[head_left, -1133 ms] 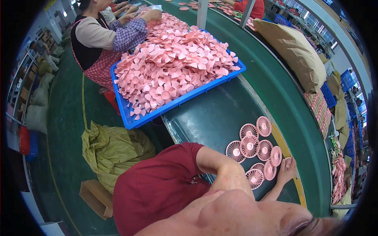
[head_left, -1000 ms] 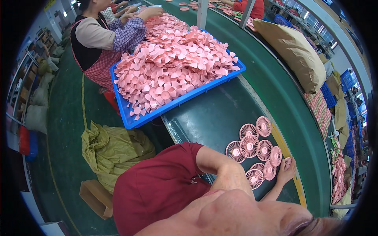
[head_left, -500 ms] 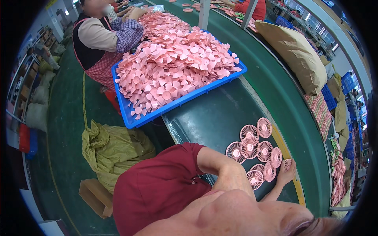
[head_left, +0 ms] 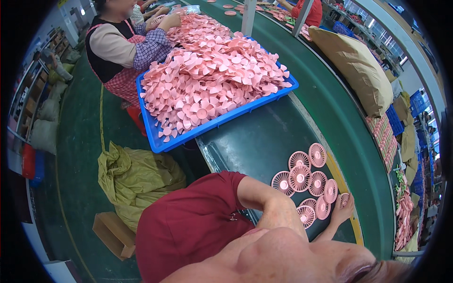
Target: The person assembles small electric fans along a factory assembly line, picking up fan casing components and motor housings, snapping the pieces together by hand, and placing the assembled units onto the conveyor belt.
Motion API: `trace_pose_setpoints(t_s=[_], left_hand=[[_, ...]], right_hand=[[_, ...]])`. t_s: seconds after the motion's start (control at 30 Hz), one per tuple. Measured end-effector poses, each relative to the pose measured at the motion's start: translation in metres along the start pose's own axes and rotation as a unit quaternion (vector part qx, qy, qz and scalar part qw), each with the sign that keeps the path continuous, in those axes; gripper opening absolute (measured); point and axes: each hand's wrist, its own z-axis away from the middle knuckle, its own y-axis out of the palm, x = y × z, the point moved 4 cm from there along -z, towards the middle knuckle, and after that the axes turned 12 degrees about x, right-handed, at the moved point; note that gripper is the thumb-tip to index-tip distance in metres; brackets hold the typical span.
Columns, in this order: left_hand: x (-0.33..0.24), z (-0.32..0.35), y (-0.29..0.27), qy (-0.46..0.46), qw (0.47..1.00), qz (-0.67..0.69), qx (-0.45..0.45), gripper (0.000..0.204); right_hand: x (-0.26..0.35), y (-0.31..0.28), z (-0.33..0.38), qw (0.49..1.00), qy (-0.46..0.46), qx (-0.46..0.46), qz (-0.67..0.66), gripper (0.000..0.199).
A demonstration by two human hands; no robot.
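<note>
My right hand [head_left: 347, 210] is curled round a small pink round fan grille [head_left: 344, 201] at the right edge of the dark work surface [head_left: 250, 137]. Several more pink grilles [head_left: 300, 178] with radial slots and solid centres lie beside it, some overlapping. My left arm [head_left: 269, 200] comes out of a maroon sleeve and bends downward. Its hand is hidden behind my head at the lower edge.
A blue tray [head_left: 222, 121] heaped with pink fan blades [head_left: 203, 80] stands beyond the grilles. Past it, a co-worker [head_left: 113, 45] works at the left. A green conveyor belt [head_left: 325, 113] runs along the right. A yellow-green sack [head_left: 141, 179] and a cardboard box [head_left: 113, 236] are at lower left.
The view has shifted slightly. The co-worker's hands have moved, and a pink slotted piece now shows near them. My right hand stays on its grille, and the other grilles lie as before.
</note>
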Motion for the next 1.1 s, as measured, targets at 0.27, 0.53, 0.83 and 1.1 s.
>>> trace_pose_setpoints(t_s=[0.27,0.53,0.83,1.1], left_hand=[[0.0026,-0.0003,0.0005,0.001,1.0,0.001,0.0,0.025],[0.0039,-0.0008,0.002,-0.002,1.0,-0.001,0.001,0.026],[0.0039,-0.0004,0.0026,-0.007,1.0,-0.007,0.0,0.026],[0.0038,-0.0013,0.0027,-0.007,1.0,-0.011,0.001,0.026]], right_hand=[[-0.0025,0.0007,-0.0004,1.0,0.004,0.004,0.0,0.053],[-0.0018,0.0013,0.0002,1.0,0.01,0.011,0.002,0.054],[-0.0016,0.0004,0.0006,1.0,0.007,0.013,0.001,0.053],[-0.0018,0.001,-0.0008,1.0,0.005,0.014,0.001,0.052]])
